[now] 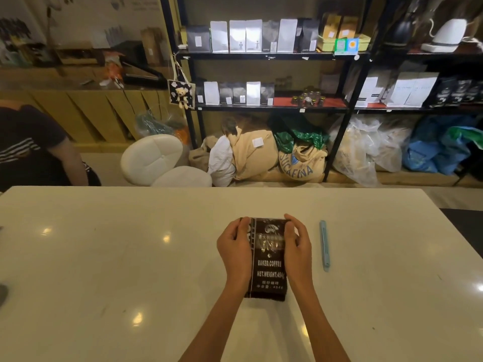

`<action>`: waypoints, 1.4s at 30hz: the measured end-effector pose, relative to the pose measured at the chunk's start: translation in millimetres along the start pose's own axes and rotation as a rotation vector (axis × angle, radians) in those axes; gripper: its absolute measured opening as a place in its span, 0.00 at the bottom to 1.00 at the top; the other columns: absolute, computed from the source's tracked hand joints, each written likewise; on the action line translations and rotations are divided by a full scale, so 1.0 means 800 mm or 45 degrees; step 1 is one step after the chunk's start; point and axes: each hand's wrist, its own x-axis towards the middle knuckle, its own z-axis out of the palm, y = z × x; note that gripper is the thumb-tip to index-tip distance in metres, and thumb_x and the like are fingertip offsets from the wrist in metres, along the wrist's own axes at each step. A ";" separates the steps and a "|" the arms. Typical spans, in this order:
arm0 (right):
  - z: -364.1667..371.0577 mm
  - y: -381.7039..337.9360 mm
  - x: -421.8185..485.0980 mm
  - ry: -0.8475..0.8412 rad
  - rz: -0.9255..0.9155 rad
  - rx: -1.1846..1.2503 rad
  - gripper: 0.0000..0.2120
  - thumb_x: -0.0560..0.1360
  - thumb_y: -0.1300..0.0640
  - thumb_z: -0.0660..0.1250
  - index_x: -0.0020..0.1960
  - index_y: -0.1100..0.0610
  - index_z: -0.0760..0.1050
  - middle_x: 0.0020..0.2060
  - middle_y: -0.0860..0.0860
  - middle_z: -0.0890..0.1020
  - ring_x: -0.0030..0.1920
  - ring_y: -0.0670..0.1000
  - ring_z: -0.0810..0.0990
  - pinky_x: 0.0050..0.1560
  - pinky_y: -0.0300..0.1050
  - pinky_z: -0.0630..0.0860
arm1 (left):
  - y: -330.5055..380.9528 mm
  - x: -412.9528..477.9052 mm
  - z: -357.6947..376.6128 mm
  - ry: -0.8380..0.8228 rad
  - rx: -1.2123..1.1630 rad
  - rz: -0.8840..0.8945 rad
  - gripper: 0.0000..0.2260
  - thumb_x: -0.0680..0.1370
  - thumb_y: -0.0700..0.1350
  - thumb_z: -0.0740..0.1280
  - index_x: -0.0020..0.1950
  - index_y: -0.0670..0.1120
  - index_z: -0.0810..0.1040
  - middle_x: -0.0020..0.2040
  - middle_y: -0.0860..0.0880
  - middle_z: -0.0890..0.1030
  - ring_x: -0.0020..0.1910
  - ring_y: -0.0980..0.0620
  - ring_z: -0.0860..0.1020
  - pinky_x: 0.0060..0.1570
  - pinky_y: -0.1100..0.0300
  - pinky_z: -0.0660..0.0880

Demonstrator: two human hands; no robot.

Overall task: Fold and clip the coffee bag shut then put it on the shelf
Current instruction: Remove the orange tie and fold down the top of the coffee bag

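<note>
A dark brown coffee bag [268,267] with white lettering lies flat on the white table [130,257], its top end pointing away from me. My left hand [235,246] grips the bag's upper left edge, and my right hand [296,244] grips its upper right edge; the fingers of both curl over the folded top. A light blue sealing clip [324,245] lies on the table just right of my right hand, apart from it. Black metal shelves [271,55] with rows of coffee bags stand beyond the table.
Sacks and plastic bags [300,155] are piled on the floor under the shelves. Two white cushioned stools [154,158] stand past the table's far edge. A person in a dark striped shirt [28,145] sits at the far left.
</note>
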 end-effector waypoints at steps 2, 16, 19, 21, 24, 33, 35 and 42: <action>-0.002 0.006 -0.012 -0.099 0.013 -0.098 0.16 0.74 0.40 0.61 0.58 0.45 0.72 0.49 0.49 0.84 0.43 0.42 0.84 0.39 0.35 0.80 | 0.008 0.005 0.000 0.041 -0.057 0.003 0.10 0.79 0.46 0.67 0.39 0.51 0.84 0.39 0.46 0.86 0.41 0.47 0.83 0.46 0.47 0.82; 0.006 -0.036 -0.005 0.122 -0.023 -0.033 0.20 0.79 0.40 0.53 0.49 0.51 0.77 0.41 0.50 0.85 0.40 0.47 0.85 0.39 0.39 0.80 | 0.017 -0.022 -0.009 -0.182 0.297 0.241 0.08 0.83 0.51 0.55 0.51 0.49 0.70 0.42 0.54 0.82 0.39 0.61 0.82 0.37 0.61 0.81; 0.005 -0.044 -0.009 -0.063 -0.126 -0.237 0.19 0.74 0.38 0.60 0.55 0.51 0.72 0.43 0.44 0.82 0.41 0.42 0.83 0.38 0.31 0.78 | 0.017 -0.014 -0.012 -0.191 0.324 0.231 0.09 0.84 0.50 0.53 0.51 0.48 0.69 0.41 0.53 0.81 0.37 0.62 0.82 0.34 0.64 0.80; 0.006 -0.043 -0.010 0.027 -0.182 -0.408 0.16 0.75 0.41 0.64 0.55 0.51 0.73 0.42 0.43 0.82 0.40 0.40 0.82 0.35 0.30 0.75 | 0.017 -0.010 -0.014 -0.257 0.344 0.167 0.11 0.84 0.51 0.52 0.52 0.46 0.70 0.40 0.53 0.81 0.36 0.64 0.82 0.33 0.66 0.79; 0.006 -0.036 -0.011 0.211 -0.170 -0.460 0.19 0.77 0.40 0.59 0.52 0.55 0.77 0.40 0.47 0.83 0.38 0.41 0.82 0.36 0.33 0.76 | 0.021 -0.007 -0.009 -0.370 0.381 0.014 0.15 0.82 0.57 0.54 0.54 0.46 0.70 0.43 0.52 0.82 0.38 0.60 0.83 0.40 0.61 0.81; -0.015 -0.047 -0.004 0.001 0.112 -0.147 0.21 0.81 0.42 0.53 0.63 0.53 0.75 0.53 0.52 0.83 0.47 0.45 0.83 0.45 0.38 0.76 | 0.029 -0.026 0.008 -0.245 0.695 0.333 0.12 0.82 0.57 0.53 0.48 0.49 0.65 0.36 0.52 0.79 0.34 0.52 0.80 0.36 0.49 0.79; -0.017 -0.062 -0.005 0.024 -0.127 -0.368 0.25 0.79 0.43 0.59 0.74 0.48 0.62 0.63 0.46 0.75 0.55 0.40 0.76 0.53 0.35 0.72 | 0.025 -0.026 0.003 -0.292 0.728 0.386 0.11 0.82 0.56 0.52 0.48 0.50 0.64 0.36 0.52 0.79 0.34 0.50 0.80 0.36 0.47 0.79; -0.017 -0.111 0.012 -0.348 -0.674 -1.074 0.09 0.76 0.47 0.65 0.51 0.49 0.81 0.46 0.45 0.85 0.46 0.46 0.79 0.49 0.46 0.77 | 0.012 -0.024 -0.041 -0.517 0.371 0.229 0.07 0.83 0.49 0.55 0.50 0.47 0.68 0.43 0.49 0.80 0.40 0.53 0.83 0.38 0.54 0.82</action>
